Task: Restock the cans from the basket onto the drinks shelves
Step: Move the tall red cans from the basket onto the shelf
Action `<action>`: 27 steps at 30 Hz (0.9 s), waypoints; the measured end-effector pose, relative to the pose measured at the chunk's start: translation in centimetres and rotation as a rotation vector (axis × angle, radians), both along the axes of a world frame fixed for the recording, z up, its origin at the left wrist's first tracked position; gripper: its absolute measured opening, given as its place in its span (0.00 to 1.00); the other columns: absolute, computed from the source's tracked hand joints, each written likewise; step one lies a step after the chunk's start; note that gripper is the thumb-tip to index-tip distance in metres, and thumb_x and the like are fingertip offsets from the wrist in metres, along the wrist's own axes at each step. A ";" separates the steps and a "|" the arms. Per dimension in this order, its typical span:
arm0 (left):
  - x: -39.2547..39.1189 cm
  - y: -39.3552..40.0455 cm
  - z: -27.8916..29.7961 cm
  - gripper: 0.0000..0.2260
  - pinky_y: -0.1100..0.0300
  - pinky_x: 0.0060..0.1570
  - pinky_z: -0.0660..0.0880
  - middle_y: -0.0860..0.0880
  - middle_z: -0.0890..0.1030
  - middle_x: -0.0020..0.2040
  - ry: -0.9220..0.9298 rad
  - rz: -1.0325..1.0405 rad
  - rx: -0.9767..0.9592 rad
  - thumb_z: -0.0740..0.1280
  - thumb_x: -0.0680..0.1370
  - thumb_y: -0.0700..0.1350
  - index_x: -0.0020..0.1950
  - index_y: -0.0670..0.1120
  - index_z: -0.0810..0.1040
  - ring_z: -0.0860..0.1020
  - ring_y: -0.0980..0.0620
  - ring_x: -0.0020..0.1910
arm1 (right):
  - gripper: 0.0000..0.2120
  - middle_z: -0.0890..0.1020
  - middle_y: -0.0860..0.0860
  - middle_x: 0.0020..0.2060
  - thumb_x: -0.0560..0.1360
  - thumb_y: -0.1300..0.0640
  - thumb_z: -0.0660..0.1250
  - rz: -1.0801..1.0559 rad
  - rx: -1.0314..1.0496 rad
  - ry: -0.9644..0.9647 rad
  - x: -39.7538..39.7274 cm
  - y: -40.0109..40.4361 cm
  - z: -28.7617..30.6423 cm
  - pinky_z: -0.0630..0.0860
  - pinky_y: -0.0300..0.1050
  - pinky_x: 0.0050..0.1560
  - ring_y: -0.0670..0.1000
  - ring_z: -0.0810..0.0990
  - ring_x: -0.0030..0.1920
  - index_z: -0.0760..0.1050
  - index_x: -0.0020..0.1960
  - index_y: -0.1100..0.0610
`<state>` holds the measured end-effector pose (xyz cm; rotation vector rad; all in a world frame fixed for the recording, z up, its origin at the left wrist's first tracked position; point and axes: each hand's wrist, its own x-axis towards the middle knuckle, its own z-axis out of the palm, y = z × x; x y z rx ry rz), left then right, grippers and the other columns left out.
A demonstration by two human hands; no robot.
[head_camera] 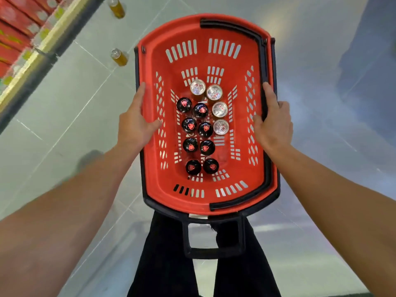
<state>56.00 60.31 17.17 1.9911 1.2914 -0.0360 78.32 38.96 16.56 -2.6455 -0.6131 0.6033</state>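
Observation:
A red plastic basket [214,52] with black handles is in front of me, seen from above. Inside it stand several black-topped cans [190,145] in two rows and several silver-topped cans [219,109] toward the far right. My left hand [137,123] grips the basket's left rim, thumb inside the wall and fingers outside. My right hand [273,123] grips the right rim over the folded black handle, thumb inside.
A shelf edge [42,46] with red packs runs along the upper left. Two amber bottles [119,56] stand on the grey tiled floor [70,108] near that shelf. My dark trouser legs [162,264] show below the basket.

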 end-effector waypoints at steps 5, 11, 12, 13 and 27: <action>5.9 7.3 1.1 0.41 0.57 0.58 0.74 0.50 0.75 0.67 -0.014 -0.106 -0.013 0.74 0.74 0.50 0.79 0.58 0.51 0.73 0.59 0.53 | 0.31 0.69 0.55 0.58 0.79 0.43 0.60 -0.100 -0.010 0.008 3.4 4.9 1.3 0.73 0.51 0.52 0.51 0.74 0.49 0.49 0.77 0.37; 14.0 15.4 2.2 0.42 0.61 0.55 0.71 0.50 0.74 0.68 0.002 -0.189 0.017 0.74 0.74 0.49 0.79 0.57 0.51 0.73 0.59 0.52 | 0.31 0.70 0.56 0.57 0.78 0.42 0.60 -0.156 -0.004 0.016 10.4 11.7 2.2 0.73 0.54 0.54 0.54 0.75 0.49 0.49 0.76 0.36; 15.5 16.5 2.2 0.42 0.61 0.54 0.71 0.50 0.74 0.68 0.007 -0.196 0.017 0.74 0.74 0.49 0.79 0.57 0.51 0.72 0.59 0.52 | 0.31 0.70 0.55 0.57 0.78 0.43 0.60 -0.159 -0.002 0.021 11.7 12.7 2.1 0.73 0.54 0.53 0.54 0.75 0.48 0.49 0.76 0.36; 17.1 17.6 2.2 0.42 0.61 0.54 0.71 0.51 0.74 0.68 0.008 -0.198 0.012 0.74 0.74 0.49 0.79 0.57 0.50 0.72 0.59 0.53 | 0.31 0.70 0.55 0.56 0.78 0.43 0.60 -0.161 0.002 0.023 13.2 13.7 1.9 0.73 0.53 0.52 0.54 0.75 0.48 0.49 0.76 0.36; 39.1 32.7 -0.7 0.43 0.65 0.55 0.70 0.58 0.73 0.59 -0.015 -0.150 0.010 0.75 0.72 0.45 0.79 0.59 0.52 0.75 0.58 0.52 | 0.32 0.69 0.56 0.59 0.79 0.46 0.62 -0.163 0.015 0.018 35.3 29.3 -0.3 0.74 0.51 0.51 0.54 0.76 0.51 0.49 0.77 0.37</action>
